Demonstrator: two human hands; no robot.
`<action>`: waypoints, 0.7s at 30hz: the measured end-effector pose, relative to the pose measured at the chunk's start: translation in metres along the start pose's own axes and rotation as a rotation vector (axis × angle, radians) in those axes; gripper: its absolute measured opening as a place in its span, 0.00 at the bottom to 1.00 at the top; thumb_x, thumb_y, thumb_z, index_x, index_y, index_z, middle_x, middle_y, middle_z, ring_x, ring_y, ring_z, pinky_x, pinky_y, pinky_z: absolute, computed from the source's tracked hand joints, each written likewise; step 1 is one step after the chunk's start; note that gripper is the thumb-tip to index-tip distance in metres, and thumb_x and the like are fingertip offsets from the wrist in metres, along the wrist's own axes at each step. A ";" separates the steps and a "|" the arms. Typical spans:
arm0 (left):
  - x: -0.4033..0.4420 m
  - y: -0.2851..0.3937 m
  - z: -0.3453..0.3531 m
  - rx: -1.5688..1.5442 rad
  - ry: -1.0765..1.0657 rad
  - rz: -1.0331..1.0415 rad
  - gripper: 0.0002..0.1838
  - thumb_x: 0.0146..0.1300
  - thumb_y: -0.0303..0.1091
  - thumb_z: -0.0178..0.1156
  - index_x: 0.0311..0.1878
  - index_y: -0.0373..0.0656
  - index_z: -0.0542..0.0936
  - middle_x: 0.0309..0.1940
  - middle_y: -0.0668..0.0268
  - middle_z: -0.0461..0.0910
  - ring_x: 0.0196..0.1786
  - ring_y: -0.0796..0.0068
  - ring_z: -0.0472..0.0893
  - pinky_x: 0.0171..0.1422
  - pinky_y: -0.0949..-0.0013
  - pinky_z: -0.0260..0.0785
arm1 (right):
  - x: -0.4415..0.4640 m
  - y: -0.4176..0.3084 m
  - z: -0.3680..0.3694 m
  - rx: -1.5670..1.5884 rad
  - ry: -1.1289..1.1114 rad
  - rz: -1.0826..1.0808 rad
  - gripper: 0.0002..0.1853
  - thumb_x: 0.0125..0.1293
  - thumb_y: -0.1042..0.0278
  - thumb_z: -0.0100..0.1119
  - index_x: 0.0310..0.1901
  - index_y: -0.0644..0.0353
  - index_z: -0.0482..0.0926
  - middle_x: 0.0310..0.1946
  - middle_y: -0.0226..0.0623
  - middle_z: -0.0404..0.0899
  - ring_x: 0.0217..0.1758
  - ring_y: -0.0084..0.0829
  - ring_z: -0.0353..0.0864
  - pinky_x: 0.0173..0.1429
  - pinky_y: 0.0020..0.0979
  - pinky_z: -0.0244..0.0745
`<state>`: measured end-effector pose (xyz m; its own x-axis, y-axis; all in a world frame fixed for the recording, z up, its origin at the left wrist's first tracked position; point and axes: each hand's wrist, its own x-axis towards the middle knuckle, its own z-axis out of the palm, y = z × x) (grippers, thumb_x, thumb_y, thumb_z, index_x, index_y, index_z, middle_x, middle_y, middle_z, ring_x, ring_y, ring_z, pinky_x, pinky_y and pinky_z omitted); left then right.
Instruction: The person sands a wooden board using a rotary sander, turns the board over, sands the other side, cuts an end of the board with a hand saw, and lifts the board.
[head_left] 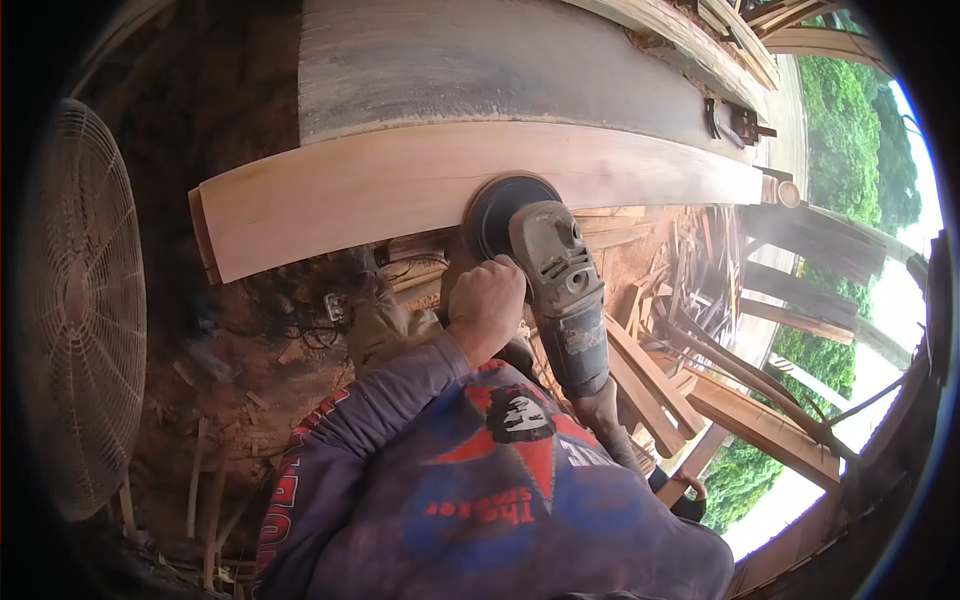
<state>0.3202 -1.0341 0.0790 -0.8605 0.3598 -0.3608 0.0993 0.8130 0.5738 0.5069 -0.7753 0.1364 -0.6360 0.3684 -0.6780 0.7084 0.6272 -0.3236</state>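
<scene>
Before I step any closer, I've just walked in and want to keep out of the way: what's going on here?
A person is holding a disc sander in both hands: the left hand is closed at the front, near the round disc, and the right hand is at the rear end. The disc is at the near edge of a long, curved plank; the picture can't show whether it's spinning. A caged fan stands to the left.

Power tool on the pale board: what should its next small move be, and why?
Probably ease the power tool slightly away from the body: its disc overhangs the near edge of the board, and part of the board's width beyond the disc is uncovered.
</scene>
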 end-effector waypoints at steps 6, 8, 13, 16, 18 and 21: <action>0.052 0.060 0.017 0.009 -0.037 0.150 0.09 0.58 0.30 0.64 0.39 0.35 0.80 0.32 0.56 0.87 0.36 0.64 0.90 0.37 0.65 0.84 | 0.013 0.020 -0.035 0.150 0.077 0.084 0.26 0.55 0.65 0.76 0.53 0.70 0.84 0.51 0.46 0.88 0.56 0.33 0.88 0.57 0.34 0.82; 0.068 0.079 0.024 0.009 -0.059 0.185 0.09 0.58 0.30 0.64 0.39 0.36 0.80 0.32 0.56 0.87 0.36 0.64 0.90 0.37 0.65 0.84 | 0.016 0.024 -0.046 0.239 0.076 0.111 0.27 0.54 0.67 0.77 0.54 0.70 0.83 0.50 0.45 0.88 0.53 0.33 0.89 0.57 0.35 0.82; 0.118 0.138 0.044 -0.005 -0.086 0.270 0.07 0.58 0.29 0.64 0.37 0.36 0.81 0.31 0.57 0.87 0.36 0.64 0.90 0.36 0.65 0.83 | 0.045 0.064 -0.081 0.207 0.142 0.235 0.27 0.52 0.69 0.77 0.53 0.71 0.84 0.49 0.44 0.88 0.53 0.33 0.88 0.58 0.35 0.81; 0.154 0.176 0.056 -0.001 -0.116 0.303 0.08 0.57 0.29 0.66 0.38 0.35 0.81 0.32 0.57 0.87 0.37 0.64 0.91 0.37 0.65 0.83 | 0.062 0.058 -0.111 0.302 0.167 0.203 0.25 0.51 0.68 0.78 0.51 0.69 0.85 0.47 0.42 0.89 0.49 0.32 0.89 0.55 0.34 0.81; 0.178 0.203 0.064 0.020 -0.100 0.339 0.07 0.58 0.29 0.65 0.39 0.38 0.84 0.32 0.62 0.88 0.36 0.70 0.90 0.33 0.67 0.81 | 0.081 0.078 -0.133 0.273 0.168 0.233 0.23 0.52 0.69 0.75 0.50 0.68 0.83 0.42 0.39 0.87 0.40 0.29 0.85 0.45 0.34 0.79; 0.220 0.247 0.079 -0.041 -0.137 0.360 0.09 0.56 0.30 0.67 0.39 0.38 0.85 0.35 0.57 0.88 0.40 0.63 0.91 0.39 0.65 0.83 | 0.106 0.090 -0.161 0.266 0.260 0.196 0.17 0.52 0.71 0.72 0.44 0.67 0.83 0.33 0.34 0.84 0.31 0.25 0.81 0.37 0.33 0.77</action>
<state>0.1948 -0.7175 0.0832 -0.6993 0.6789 -0.2236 0.3606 0.6051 0.7098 0.4543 -0.5693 0.1420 -0.5129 0.6455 -0.5660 0.8566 0.3416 -0.3867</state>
